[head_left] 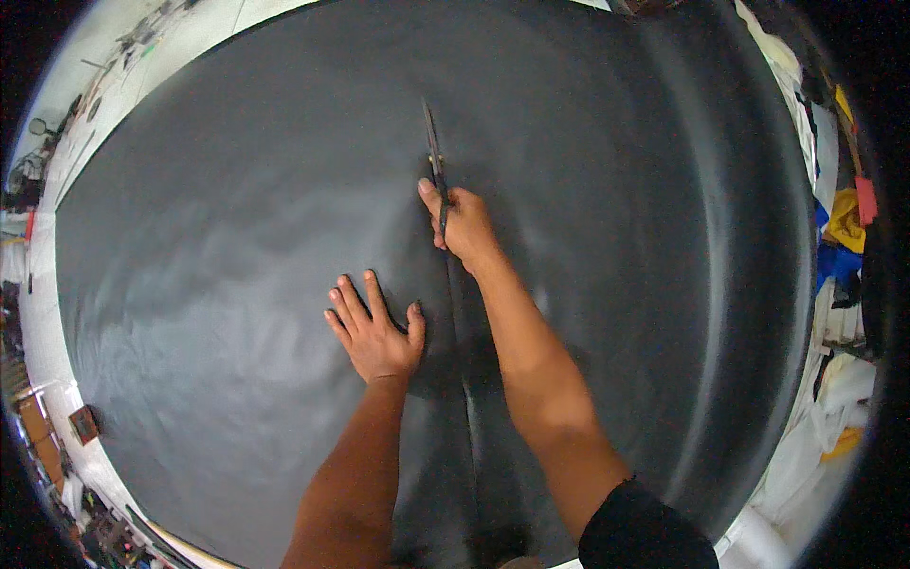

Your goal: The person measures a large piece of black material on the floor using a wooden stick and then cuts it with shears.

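Head view: a wide black sheet [284,190] with a soft sheen covers most of a white tabletop [45,322], whose bare surface shows as a pale strip along the left edge and around the far left corner. Faint ripples cross the sheet toward the left edge, and toward the right edge a long bright streak follows a bend in it, nearly parallel to that edge; whether the sheet is rolled there I cannot tell. A thin dark line [468,408] runs through the sheet from near the near edge up to the right hand [464,226].

The scissors [432,137] lie beyond the middle of the tabletop, blades toward the far edge; the right hand's fingers are clamped on their dark handles, thumb on the left side. The left hand [381,343] rests palm down on the sheet, left of the line and closer to the near edge, fingers spread apart. A black sleeve [649,531] covers the right upper arm.

A small brown block [84,425] sits by the left edge, toward the near left corner. Past that corner is a blurred jumble of small items [95,531]. Beyond the right edge are a yellow cloth [846,220], a blue cloth [836,264], a pinkish-red piece [865,199] and crumpled white material [806,455]
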The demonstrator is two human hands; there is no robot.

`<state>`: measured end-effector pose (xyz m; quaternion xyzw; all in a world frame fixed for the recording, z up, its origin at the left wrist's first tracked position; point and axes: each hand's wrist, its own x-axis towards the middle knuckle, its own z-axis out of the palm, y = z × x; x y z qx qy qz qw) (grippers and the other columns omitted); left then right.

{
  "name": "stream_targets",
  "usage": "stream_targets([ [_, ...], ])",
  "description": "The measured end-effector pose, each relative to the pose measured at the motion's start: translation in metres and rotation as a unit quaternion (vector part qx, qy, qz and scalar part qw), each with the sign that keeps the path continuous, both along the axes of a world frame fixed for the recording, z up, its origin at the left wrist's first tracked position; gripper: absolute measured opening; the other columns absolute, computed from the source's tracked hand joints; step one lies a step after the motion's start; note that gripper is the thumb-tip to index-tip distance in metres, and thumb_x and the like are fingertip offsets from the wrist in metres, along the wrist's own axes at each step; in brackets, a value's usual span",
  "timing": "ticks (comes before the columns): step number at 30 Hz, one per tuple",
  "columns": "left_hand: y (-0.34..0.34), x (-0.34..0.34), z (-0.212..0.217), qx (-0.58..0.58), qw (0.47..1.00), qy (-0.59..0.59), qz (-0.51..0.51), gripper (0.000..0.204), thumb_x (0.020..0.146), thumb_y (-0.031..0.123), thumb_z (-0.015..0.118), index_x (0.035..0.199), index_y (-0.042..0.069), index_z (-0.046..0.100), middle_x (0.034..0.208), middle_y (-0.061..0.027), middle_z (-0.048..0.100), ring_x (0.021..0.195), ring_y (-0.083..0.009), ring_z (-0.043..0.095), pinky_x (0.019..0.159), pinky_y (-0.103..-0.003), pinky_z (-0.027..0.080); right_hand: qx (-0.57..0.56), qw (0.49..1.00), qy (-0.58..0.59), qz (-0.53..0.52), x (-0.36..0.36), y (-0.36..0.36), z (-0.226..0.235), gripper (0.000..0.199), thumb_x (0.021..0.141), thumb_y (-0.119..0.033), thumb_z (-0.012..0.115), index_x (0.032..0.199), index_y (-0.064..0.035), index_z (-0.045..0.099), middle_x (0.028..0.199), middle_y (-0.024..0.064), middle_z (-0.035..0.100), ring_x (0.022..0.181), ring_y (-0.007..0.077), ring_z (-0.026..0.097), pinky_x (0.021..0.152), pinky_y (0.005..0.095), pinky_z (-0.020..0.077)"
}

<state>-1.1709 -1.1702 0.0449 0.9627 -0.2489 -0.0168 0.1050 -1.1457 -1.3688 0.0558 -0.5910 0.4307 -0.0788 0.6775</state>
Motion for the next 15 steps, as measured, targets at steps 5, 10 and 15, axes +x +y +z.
stream_targets([
  [5,0.004,0.000,0.000,0.022,0.999,0.029,0.003,0.078,0.086,0.049,0.054,0.149,0.008,0.034,0.156,-0.0260,0.021,0.146,-0.0430,0.016,0.118,-0.057,0.010,0.020,1.000,-0.016,0.016,0.023,-0.022,-0.004,0.056,0.084,-0.061,0.066,0.073,-0.0076,0.053,0.057,0.0004,0.048,0.045,0.0126,0.045,0.044,0.0294,0.0370],
  [10,-0.002,-0.003,0.004,0.019,0.999,0.029,-0.004,0.078,0.085,0.046,0.057,0.148,0.006,0.035,0.154,-0.0278,0.024,0.144,-0.0455,0.020,0.116,-0.059,0.013,0.037,0.999,-0.040,-0.002,0.071,-0.064,0.009,0.055,0.084,-0.059,0.068,0.068,-0.0089,0.053,0.055,0.0002,0.047,0.044,0.0121,0.044,0.044,0.0290,0.0358],
  [15,-0.001,0.001,0.002,0.017,0.999,0.033,-0.010,0.078,0.086,0.047,0.057,0.148,0.006,0.035,0.154,-0.0289,0.023,0.144,-0.0468,0.018,0.116,-0.061,0.012,-0.011,1.000,-0.019,-0.006,0.104,-0.081,-0.009,0.053,0.084,-0.056,0.070,0.067,-0.0093,0.052,0.055,0.0003,0.046,0.044,0.0121,0.045,0.043,0.0288,0.0365],
])
